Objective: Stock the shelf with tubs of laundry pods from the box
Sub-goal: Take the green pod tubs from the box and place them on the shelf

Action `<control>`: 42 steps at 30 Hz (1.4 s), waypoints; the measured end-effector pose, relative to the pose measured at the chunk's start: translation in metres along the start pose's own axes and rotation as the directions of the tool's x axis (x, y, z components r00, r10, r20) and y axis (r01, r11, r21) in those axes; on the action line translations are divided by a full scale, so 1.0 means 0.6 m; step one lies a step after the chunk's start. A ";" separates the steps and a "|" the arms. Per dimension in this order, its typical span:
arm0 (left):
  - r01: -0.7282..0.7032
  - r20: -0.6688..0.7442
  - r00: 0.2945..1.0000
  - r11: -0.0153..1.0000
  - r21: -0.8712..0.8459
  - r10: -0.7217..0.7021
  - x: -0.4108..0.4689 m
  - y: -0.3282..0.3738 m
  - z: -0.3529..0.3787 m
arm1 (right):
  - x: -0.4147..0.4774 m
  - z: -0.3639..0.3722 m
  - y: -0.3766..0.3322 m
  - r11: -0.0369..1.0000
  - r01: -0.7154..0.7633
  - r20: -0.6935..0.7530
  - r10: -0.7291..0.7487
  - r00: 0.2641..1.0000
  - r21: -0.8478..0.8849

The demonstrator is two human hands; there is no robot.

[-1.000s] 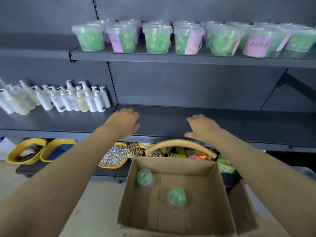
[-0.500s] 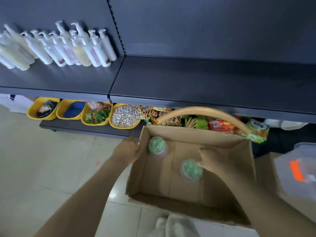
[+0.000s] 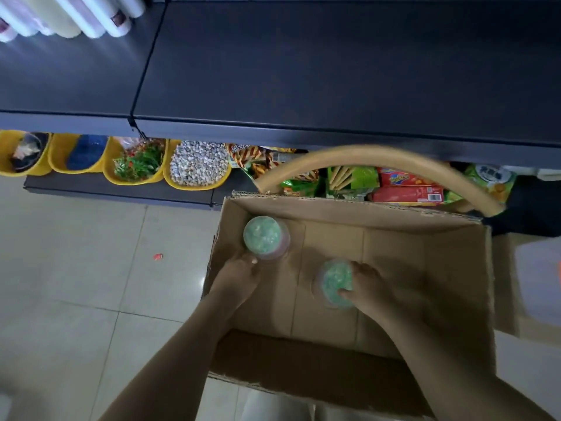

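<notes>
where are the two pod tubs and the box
left tub (image 3: pixel 263 237), head view, middle of its green lid
right tub (image 3: pixel 334 279), head view, visible part of its lid
box (image 3: pixel 349 211), head view, inner back wall

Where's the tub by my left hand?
In the head view, the tub stands in the far left corner of the cardboard box, just beyond the left hand.

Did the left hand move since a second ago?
Yes. The left hand came down from the shelf edge into the box, reaching the far-left tub.
</notes>
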State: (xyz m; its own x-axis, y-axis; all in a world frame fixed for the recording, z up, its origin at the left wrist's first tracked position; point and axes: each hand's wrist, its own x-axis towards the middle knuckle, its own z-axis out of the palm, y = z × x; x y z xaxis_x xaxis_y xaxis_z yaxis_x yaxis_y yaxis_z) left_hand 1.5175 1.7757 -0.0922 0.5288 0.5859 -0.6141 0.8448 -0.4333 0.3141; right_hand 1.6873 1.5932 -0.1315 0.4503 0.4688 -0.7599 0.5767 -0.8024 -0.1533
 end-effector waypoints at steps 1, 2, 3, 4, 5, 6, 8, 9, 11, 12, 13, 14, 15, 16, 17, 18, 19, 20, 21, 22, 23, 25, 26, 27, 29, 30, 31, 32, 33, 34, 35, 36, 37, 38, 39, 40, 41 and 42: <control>-0.020 -0.004 1.000 1.000 0.001 0.020 0.015 0.001 0.004 | 0.008 0.010 -0.002 1.000 -0.012 -0.009 0.012 1.000 -0.003; -0.036 -0.010 0.999 0.999 0.003 0.036 0.029 0.003 0.007 | 0.015 0.020 -0.004 1.000 -0.027 -0.015 0.027 1.000 -0.001; -0.047 -0.020 0.999 0.999 0.010 0.047 0.046 0.004 0.010 | 0.024 0.029 -0.006 0.999 -0.045 -0.017 0.045 0.999 0.002; -0.053 -0.036 0.998 0.998 0.023 0.054 0.064 0.005 0.013 | 0.032 0.038 -0.008 0.998 -0.063 -0.017 0.063 0.998 0.005; -0.058 -0.057 0.997 0.998 0.040 0.060 0.080 0.006 0.016 | 0.039 0.046 -0.010 0.997 -0.083 -0.013 0.083 0.996 0.011; -0.060 -0.081 0.995 0.997 0.058 0.065 0.096 0.006 0.018 | 0.046 0.054 -0.012 0.994 -0.104 -0.006 0.104 0.995 0.024; -0.063 -0.116 0.991 0.994 0.087 0.073 0.125 0.006 0.023 | 0.057 0.068 -0.016 0.986 -0.150 0.006 0.150 0.989 0.076; -0.062 -0.121 0.990 0.993 0.096 0.074 0.137 0.007 0.026 | 0.060 0.073 -0.019 0.979 -0.171 -0.004 0.172 0.985 0.107; -0.057 -0.125 0.990 0.993 0.103 0.070 0.154 0.006 0.035 | 0.063 0.081 -0.025 0.971 -0.199 -0.047 0.207 0.977 0.135; -0.057 -0.136 0.988 0.992 0.115 0.072 0.158 0.005 0.040 | 0.064 0.085 -0.028 0.968 -0.211 -0.067 0.222 0.973 0.136; -0.062 -0.156 0.984 0.989 0.131 0.083 0.161 0.003 0.045 | 0.064 0.087 -0.030 0.964 -0.223 -0.083 0.236 0.968 0.142; -0.066 -0.184 0.979 0.989 0.133 0.090 0.163 0.000 0.050 | 0.064 0.090 -0.031 0.959 -0.237 -0.091 0.253 0.963 0.155; -0.063 -0.214 0.973 0.992 0.113 0.086 0.164 -0.001 0.053 | 0.063 0.092 -0.032 0.952 -0.252 -0.097 0.271 0.958 0.172; -0.053 -0.238 0.969 0.996 0.078 0.070 0.165 -0.002 0.056 | 0.060 0.093 -0.032 0.945 -0.266 -0.105 0.289 0.952 0.189; -0.043 -0.253 0.966 0.998 0.053 0.055 0.166 -0.002 0.058 | 0.058 0.095 -0.032 0.940 -0.276 -0.115 0.303 0.946 0.202; -0.036 -0.258 0.965 0.998 0.050 0.048 0.167 -0.002 0.061 | 0.055 0.096 -0.032 0.935 -0.283 -0.122 0.313 0.942 0.212; -0.035 -0.259 0.964 0.997 0.063 0.050 0.168 -0.002 0.064 | 0.052 0.097 -0.033 0.931 -0.289 -0.124 0.321 0.939 0.223; -0.037 -0.261 0.964 0.996 0.075 0.055 0.169 -0.003 0.067 | 0.048 0.099 -0.033 0.925 -0.295 -0.127 0.331 0.935 0.238; -0.034 -0.263 0.963 0.996 0.086 0.055 0.171 -0.003 0.070 | 0.044 0.101 -0.032 0.919 -0.301 -0.131 0.341 0.931 0.253; -0.028 -0.262 0.963 0.995 0.099 0.053 0.174 -0.003 0.072 | 0.040 0.103 -0.031 0.915 -0.305 -0.136 0.348 0.928 0.264; -0.023 -0.260 0.964 0.993 0.113 0.052 0.176 -0.002 0.073 | 0.034 0.105 -0.029 0.912 -0.307 -0.144 0.355 0.924 0.273; -0.009 -0.255 0.966 0.993 0.120 0.040 0.178 0.003 0.074 | 0.022 0.109 -0.023 0.902 -0.318 -0.174 0.377 0.910 0.291; 0.006 -0.248 0.969 0.994 0.109 0.022 0.177 0.007 0.074 | 0.017 0.112 -0.020 0.897 -0.323 -0.191 0.389 0.901 0.303; 0.026 -0.234 0.972 0.995 0.094 -0.004 0.176 0.010 0.073 | 0.012 0.114 -0.017 0.890 -0.326 -0.205 0.400 0.893 0.318; 0.070 -0.182 0.981 0.996 0.053 -0.059 0.177 0.014 0.071 | 0.006 0.122 -0.009 0.873 -0.337 -0.215 0.426 0.879 0.352; 0.091 -0.150 0.985 0.995 0.036 -0.085 0.178 0.015 0.070 | 0.005 0.126 -0.005 0.868 -0.337 -0.222 0.433 0.874 0.365; 0.110 -0.121 0.987 0.994 0.028 -0.106 0.181 0.015 0.068 | 0.003 0.129 -0.001 0.866 -0.333 -0.233 0.435 0.870 0.374; 0.126 -0.098 0.988 0.992 0.029 -0.123 0.183 0.016 0.066 | 0.002 0.133 0.004 0.866 -0.328 -0.244 0.435 0.867 0.378; 0.137 -0.082 0.988 0.990 0.033 -0.134 0.185 0.017 0.063 | 0.001 0.135 0.008 0.866 -0.323 -0.254 0.434 0.864 0.380; 0.143 -0.073 0.987 0.989 0.034 -0.140 0.186 0.019 0.061 | 0.000 0.137 0.013 0.865 -0.315 -0.264 0.432 0.862 0.390; 0.149 -0.068 0.987 0.988 0.028 -0.146 0.186 0.020 0.060 | -0.002 0.136 0.017 0.858 -0.306 -0.265 0.435 0.861 0.414; 0.160 -0.062 0.985 0.987 0.016 -0.159 0.184 0.021 0.058 | -0.004 0.132 0.021 0.839 -0.301 -0.257 0.446 0.857 0.453; 0.174 -0.054 0.983 0.985 -0.008 -0.174 0.182 0.021 0.058 | -0.005 0.128 0.026 0.812 -0.307 -0.226 0.462 0.857 0.497; 0.185 -0.044 0.981 0.982 -0.047 -0.187 0.179 0.021 0.057 | -0.005 0.124 0.031 0.783 -0.315 -0.186 0.474 0.861 0.536; 0.194 -0.035 0.980 0.976 -0.097 -0.198 0.174 0.021 0.058 | -0.006 0.120 0.035 0.755 -0.324 -0.145 0.481 0.865 0.570; 0.202 -0.025 0.978 0.968 -0.152 -0.208 0.170 0.021 0.058 | -0.006 0.119 0.040 0.725 -0.332 -0.113 0.490 0.864 0.603; 0.208 -0.018 0.976 0.956 -0.206 -0.216 0.164 0.021 0.060 | -0.006 0.118 0.044 0.693 -0.336 -0.093 0.503 0.859 0.638; 0.211 -0.013 0.975 0.942 -0.261 -0.222 0.158 0.020 0.062 | -0.007 0.119 0.048 0.654 -0.335 -0.083 0.521 0.849 0.679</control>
State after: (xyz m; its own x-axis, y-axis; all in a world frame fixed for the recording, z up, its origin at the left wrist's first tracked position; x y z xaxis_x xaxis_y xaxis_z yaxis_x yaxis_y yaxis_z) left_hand 1.5747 1.8003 -0.1734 0.3289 0.6765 -0.6589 0.9288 -0.1057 0.3551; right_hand 1.6533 1.5417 -0.1780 0.7399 0.0104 -0.6726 -0.2365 -0.9320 -0.2746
